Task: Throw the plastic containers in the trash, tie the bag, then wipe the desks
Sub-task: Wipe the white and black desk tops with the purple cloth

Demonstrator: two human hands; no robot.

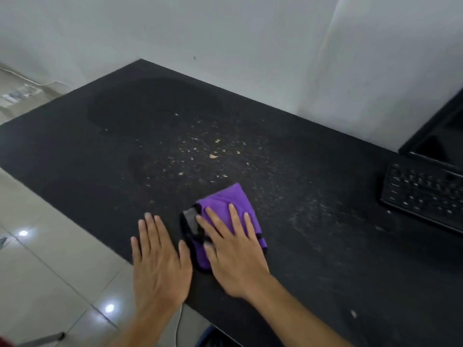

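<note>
A black desk (100, 136) fills the view, strewn in its middle with pale crumbs (213, 155) and dusty smears. A folded purple cloth (225, 204) with a black and grey edge lies near the desk's front edge. My right hand (233, 256) presses flat on the cloth, fingers spread. To its left, my left hand (157, 261) lies flat on the bare desk at the front edge, fingers apart, touching nothing else. No plastic containers or trash bag show clearly.
A black keyboard (423, 194) and the corner of a black monitor (436, 131) stand at the right. White walls back the desk. Tiled floor (50, 259) lies to the left, and a blue rim (208, 336) shows under the front edge.
</note>
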